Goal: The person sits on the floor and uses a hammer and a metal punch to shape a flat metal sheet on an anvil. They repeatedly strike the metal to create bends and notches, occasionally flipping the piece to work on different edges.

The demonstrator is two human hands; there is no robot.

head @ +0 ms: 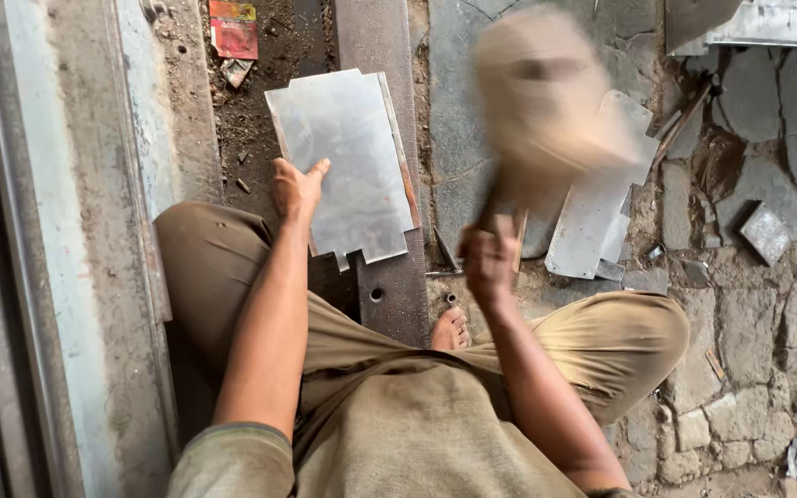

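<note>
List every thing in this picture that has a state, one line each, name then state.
Left hand: pressed flat on the metal sheet.
Right hand: fist shut on the mallet handle.
Mallet: raised, blurred.
Metal sheet: lying flat across the steel bar.
Steel bar: flat on the ground.
Cut sheets: stacked loosely on the stone floor.

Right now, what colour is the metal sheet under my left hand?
Dull silver-grey metal sheet, with a rusty right edge; head view.

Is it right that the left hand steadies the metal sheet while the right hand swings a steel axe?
Not quite. In the head view the right hand swings a blurred wooden mallet, not a steel axe. The left hand does steady the metal sheet.
</note>
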